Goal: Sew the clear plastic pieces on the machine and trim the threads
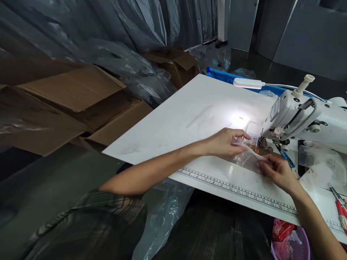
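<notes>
Thin, translucent whitish sheet [254, 154], pinched by the left hand [226, 143] and right hand [280, 172], spans between them above the white, flat worktop's [173, 126] ruler-marked near edge [230, 188], beside a white metal sewing machine [322, 121].

This is a sewing workshop, because there is a sewing machine [322, 122] on a white tabletop [173, 126] with a printed ruler [230, 188] and big cardboard boxes [73, 90] nearby.

The shirt [81, 231] is a dark plaid, black and deep green crossed by thin tan lines; the loose left sleeve [119, 206] ends near the elbow. Hands [223, 142] and forearms [168, 162] are bare.
</notes>
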Demonstrator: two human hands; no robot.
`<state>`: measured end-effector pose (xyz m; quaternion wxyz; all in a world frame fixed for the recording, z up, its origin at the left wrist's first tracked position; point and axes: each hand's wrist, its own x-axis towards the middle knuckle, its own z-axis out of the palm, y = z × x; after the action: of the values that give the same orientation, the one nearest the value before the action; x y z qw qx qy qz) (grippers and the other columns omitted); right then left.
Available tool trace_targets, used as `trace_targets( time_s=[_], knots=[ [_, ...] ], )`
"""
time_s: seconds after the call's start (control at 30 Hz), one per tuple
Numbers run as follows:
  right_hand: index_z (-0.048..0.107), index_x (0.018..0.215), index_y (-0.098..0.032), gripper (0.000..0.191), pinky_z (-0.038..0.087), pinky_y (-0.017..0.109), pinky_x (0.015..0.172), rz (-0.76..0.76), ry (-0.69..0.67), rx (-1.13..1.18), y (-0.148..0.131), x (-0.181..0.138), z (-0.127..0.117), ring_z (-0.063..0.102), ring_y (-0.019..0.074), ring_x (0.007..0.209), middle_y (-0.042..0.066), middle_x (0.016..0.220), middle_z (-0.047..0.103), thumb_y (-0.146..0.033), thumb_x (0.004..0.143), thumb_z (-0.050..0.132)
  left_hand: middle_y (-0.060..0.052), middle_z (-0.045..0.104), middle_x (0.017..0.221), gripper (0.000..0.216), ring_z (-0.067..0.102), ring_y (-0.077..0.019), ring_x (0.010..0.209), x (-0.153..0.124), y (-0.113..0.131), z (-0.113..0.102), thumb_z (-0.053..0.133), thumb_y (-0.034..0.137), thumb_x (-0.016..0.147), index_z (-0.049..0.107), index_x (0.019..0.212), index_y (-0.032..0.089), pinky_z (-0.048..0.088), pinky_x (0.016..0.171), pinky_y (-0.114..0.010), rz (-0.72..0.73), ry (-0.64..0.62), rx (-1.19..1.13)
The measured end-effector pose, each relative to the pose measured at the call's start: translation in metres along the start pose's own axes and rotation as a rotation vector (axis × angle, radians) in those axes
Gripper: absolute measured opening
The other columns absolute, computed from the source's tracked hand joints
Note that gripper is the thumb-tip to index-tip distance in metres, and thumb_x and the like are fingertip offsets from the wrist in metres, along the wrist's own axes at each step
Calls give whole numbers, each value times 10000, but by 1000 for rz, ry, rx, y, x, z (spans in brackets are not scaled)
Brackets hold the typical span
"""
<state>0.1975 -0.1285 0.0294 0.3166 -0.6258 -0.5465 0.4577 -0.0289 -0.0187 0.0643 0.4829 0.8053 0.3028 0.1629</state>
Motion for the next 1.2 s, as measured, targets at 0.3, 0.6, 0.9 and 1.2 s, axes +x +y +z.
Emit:
trace_targets(
  time_s=[0.3, 0.6, 0.9, 1.2],
  knots=[
    [687, 818, -213, 288, 420, 297, 517, -55, 289, -398, 2, 33, -4, 604, 186, 553, 31, 647, 689, -467, 826, 552, -119, 665, 1093, 264, 599, -196, 871, 52, -38, 0, 492, 57, 865, 647, 1055, 154, 479, 721, -342, 524, 432, 838],
    [688, 858, -200, 338, 449, 314, 557, -119, 410, -432, 5, 20, 9, 592, 192, 556, 36, 651, 678, -505, 809, 551, -187, 654, 1239, 382, 632, -269, 1076, 46, -57, 34, 583, 386, 926, 635, 1193, 117, 495, 965, -462, 793, 23, 693],
    [744, 938, -205, 323, 499, 343, 667, -300, 429, -610, 10, 16, 19, 668, 229, 765, 94, 894, 726, -412, 914, 497, -161, 668, 1152, 241, 623, -246, 1011, 43, -48, 44, 496, 309, 965, 612, 1073, 129, 500, 867, -438, 726, 264, 722],
    [742, 1005, -222, 334, 536, 339, 634, -167, 72, -433, 2, 17, -26, 655, 209, 682, 49, 793, 732, -398, 908, 476, -93, 719, 1096, 155, 662, -195, 921, 45, -57, 43, 560, 264, 960, 685, 1005, 183, 496, 853, -375, 677, 2, 623]
  ],
)
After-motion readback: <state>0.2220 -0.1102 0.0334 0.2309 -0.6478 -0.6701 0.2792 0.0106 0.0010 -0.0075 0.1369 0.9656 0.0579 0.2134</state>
